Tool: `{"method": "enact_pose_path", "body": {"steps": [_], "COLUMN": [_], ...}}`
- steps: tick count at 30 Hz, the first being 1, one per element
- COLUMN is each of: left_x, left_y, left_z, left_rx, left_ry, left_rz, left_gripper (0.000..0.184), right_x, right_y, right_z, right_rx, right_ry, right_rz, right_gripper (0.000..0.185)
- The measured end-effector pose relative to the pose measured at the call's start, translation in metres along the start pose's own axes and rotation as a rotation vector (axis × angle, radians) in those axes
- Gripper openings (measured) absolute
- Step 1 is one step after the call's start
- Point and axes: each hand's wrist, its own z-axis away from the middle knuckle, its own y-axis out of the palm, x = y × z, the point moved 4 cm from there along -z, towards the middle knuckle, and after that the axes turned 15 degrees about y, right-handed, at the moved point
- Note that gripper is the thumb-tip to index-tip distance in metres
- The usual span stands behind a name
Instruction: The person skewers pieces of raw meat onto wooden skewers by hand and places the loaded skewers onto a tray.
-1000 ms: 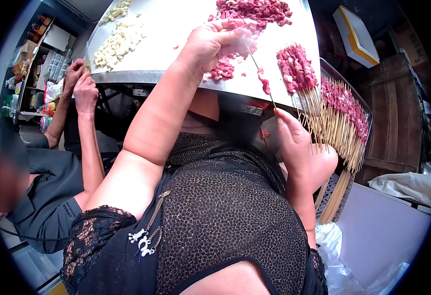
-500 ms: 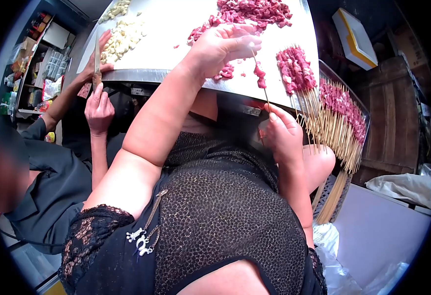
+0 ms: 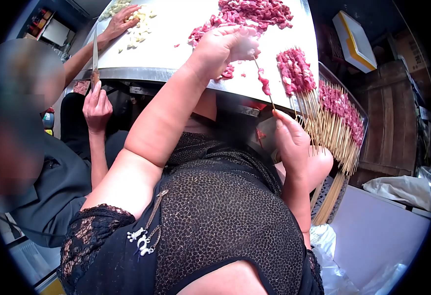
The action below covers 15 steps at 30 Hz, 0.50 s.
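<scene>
Steeply slanted meat skewer [image 3: 264,84], far end leftward

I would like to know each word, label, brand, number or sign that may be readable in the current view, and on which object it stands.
No text is readable here.
Cardboard box at the right: faint marks, too blurred to read.
Bottles at the upper left: any labels are too small to read.
Partly filled skewer: no text visible.
</scene>
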Motion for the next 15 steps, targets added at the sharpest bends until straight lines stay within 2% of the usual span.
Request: {"method": "enact_pose_path", "body": {"steps": [1, 4, 10, 15], "left_x": [0.001, 0.002, 0.008, 0.01], "left_y": [0.0, 0.001, 0.011, 0.013], "left_z": [0.001, 0.001, 0.006, 0.007], "left_rx": [0.025, 0.041, -0.078, -0.024], "left_ry": [-0.055, -0.083, -0.02, -0.03], "left_rz": [0.026, 0.048, 0.168, 0.161], "left_gripper": [0.028, 0.025, 0.025, 0.024], "right_x": [0.003, 0.0, -0.004, -0.004], "right_y": [0.0, -0.002, 0.001, 0.003], "right_z": [0.001, -0.001, -0.002, -0.006], "right_rx": [-0.03, -0.019, -0.043, -0.051], "right_ry": [-0.07, -0.084, -0.019, -0.052], "right_rz": [0.021, 0.036, 0.084, 0.068], "right_gripper": [0.023, 0.023, 0.023, 0.024]}}
